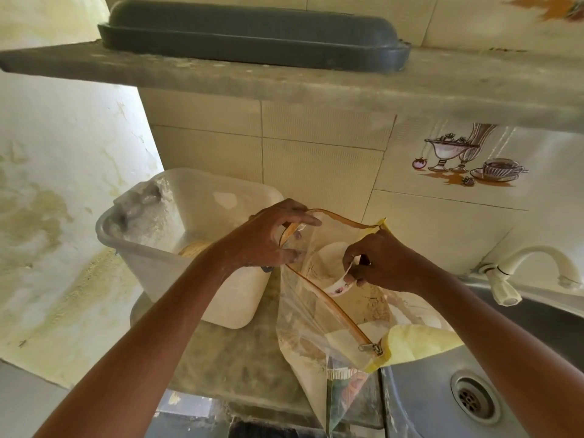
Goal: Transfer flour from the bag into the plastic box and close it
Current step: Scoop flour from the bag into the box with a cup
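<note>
Head view: we have the bag point(319, 314) standing on the table point(240, 368), mouth unzipped. Our left hand point(268, 238) pinches the near-left rim of the mouth, fingers point(303, 221) curled over the zip edge. Our right hand point(382, 263) is inside the mouth, gripping a small cup point(338, 284) just above the flour point(369, 303). Box point(189, 245) sits just left of the bag, lid off, behind our left wrist. Sink point(442, 390) at right.

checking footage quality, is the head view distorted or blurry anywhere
Head view: wide-angle bending curves the shelf and stretches both forearms; soft daylight, no harsh glare; slight softness on the left hand, right hand and the clear zip bag; the plastic box looks hazy with flour.
</note>
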Available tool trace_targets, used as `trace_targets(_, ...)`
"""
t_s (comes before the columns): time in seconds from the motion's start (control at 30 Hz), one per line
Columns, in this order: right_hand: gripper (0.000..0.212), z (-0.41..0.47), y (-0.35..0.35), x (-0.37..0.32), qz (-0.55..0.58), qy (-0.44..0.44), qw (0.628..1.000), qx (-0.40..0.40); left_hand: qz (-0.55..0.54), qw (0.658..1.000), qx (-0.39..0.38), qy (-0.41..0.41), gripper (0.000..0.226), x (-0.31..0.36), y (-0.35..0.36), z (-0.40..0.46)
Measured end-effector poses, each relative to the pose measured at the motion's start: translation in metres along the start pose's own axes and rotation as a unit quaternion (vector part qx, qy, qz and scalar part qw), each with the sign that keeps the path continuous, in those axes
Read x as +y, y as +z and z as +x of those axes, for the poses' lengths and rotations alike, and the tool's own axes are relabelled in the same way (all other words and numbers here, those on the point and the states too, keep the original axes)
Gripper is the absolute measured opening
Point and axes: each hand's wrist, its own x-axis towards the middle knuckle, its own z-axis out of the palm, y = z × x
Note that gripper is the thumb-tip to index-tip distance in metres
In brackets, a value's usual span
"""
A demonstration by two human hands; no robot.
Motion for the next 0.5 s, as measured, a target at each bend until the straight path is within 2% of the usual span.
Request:
trace_targets(0.23,0.011,-0.022,-0.006,-0.012,0.043,0.047,0.994,0.087,-0.006,0.999,0.031,0.006,0.061,-0.006,0.0,0.0)
trace_targets(0.5,0.017,-0.043,-0.009,-0.025,0.095,0.056,0.982,0.151,-0.034,0.998,0.05,0.025,0.055,-0.008,-0.003,0.002)
